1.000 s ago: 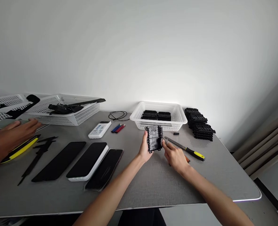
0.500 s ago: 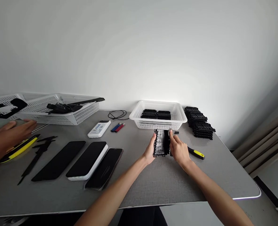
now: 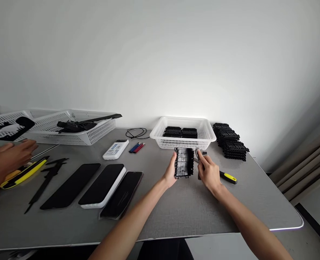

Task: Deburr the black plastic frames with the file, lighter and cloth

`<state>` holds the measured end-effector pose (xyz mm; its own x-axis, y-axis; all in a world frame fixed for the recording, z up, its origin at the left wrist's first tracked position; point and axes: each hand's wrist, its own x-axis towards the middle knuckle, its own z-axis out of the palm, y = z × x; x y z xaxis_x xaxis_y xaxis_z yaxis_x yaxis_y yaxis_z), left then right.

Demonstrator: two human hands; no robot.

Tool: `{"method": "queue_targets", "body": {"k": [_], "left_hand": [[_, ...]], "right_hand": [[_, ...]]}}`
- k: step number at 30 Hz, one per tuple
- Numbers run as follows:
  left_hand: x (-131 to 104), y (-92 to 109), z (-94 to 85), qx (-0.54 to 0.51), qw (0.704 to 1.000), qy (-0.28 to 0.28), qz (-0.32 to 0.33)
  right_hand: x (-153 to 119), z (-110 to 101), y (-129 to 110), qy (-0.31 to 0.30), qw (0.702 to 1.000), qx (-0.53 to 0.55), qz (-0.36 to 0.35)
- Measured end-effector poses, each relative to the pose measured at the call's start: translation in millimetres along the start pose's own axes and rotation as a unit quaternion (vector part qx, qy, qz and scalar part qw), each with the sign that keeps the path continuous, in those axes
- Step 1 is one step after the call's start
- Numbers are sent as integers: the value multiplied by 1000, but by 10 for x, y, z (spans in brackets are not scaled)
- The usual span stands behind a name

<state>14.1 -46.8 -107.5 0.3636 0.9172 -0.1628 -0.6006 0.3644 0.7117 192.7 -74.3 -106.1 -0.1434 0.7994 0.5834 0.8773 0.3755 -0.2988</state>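
My left hand (image 3: pixel 171 171) grips the left side of a black plastic part (image 3: pixel 184 163), a shallow ribbed tray with toothed edges, held up over the table. Its hollow side faces me. Just right of the part, my right hand (image 3: pixel 209 171) is closed around a dark tool (image 3: pixel 197 153) with a rounded greyish end; the fingers cover most of it. A narrow gap separates the tool from the part. Beside that hand lies a yellow-and-black handle (image 3: pixel 228 177), its other end hidden behind the hand.
A white basket (image 3: pixel 183 143) holds similar black parts. More are piled (image 3: pixel 232 142) to its right. Leftward lie two lighters (image 3: pixel 137 147), a power bank (image 3: pixel 116 149), a cable (image 3: pixel 136 133), phone-like slabs (image 3: pixel 71 186) and a caliper (image 3: pixel 46 183). Another person's hand (image 3: pixel 11 159) is at far left.
My right hand has drawn away from the black part, moving the tool slightly right. The part has turned so that more of its hollow side shows.
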Motion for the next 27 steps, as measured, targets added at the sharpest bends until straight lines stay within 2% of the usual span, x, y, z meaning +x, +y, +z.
{"method": "queue_targets", "body": {"k": [4, 10, 13, 17, 19, 21, 25, 27], "left_hand": [[-12, -73, 67, -20, 1000, -1, -8], [-4, 139, 18, -54, 992, 77, 81], [-8, 169, -4, -42, 991, 99, 74], [-20, 67, 48, -18, 998, 54, 27], [-21, 20, 82, -21, 999, 32, 19], [-20, 14, 91, -35, 998, 35, 28], [-12, 119, 29, -61, 991, 86, 81], [-7, 172, -8, -57, 988, 104, 95]], "right_hand": [[1, 33, -49, -69, 996, -54, -17], [-137, 14, -177, -159, 979, -32, -123], [-134, -27, -149, -135, 985, 1, -104], [-52, -41, -92, -62, 998, 3, -22], [-19, -19, -93, -74, 997, -25, -12], [-16, 11, -115, -109, 992, -50, -31], [-92, 38, -162, -163, 980, -32, -106], [-129, 28, -159, -168, 978, -6, -120]]}}
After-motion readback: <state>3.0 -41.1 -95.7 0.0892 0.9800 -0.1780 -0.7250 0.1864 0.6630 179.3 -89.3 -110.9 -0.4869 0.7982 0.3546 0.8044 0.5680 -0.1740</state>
